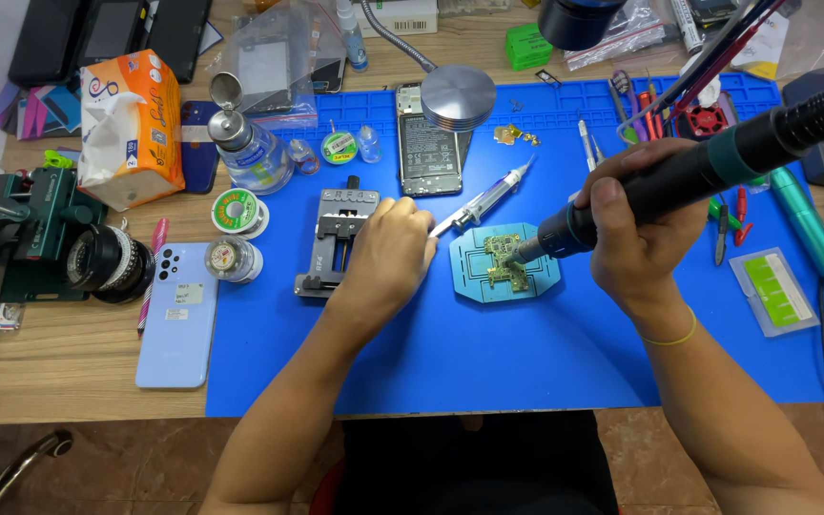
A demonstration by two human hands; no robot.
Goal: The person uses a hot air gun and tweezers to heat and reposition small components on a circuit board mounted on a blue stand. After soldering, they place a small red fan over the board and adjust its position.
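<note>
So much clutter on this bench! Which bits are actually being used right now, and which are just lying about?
In use:
- right hand gripping the black hot-air nozzle tool
- left hand holding thin metal tweezers
- small green circuit board on the light blue holder plate

Lying about:
- orange tissue box
- light blue phone
- clear syringe
- solder spools
- opened phone

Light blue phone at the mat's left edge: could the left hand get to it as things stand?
Probably yes. The left hand holds a syringe, so it would have to drop that first. The phone lies face down in the open, with only bare blue mat between.
</note>
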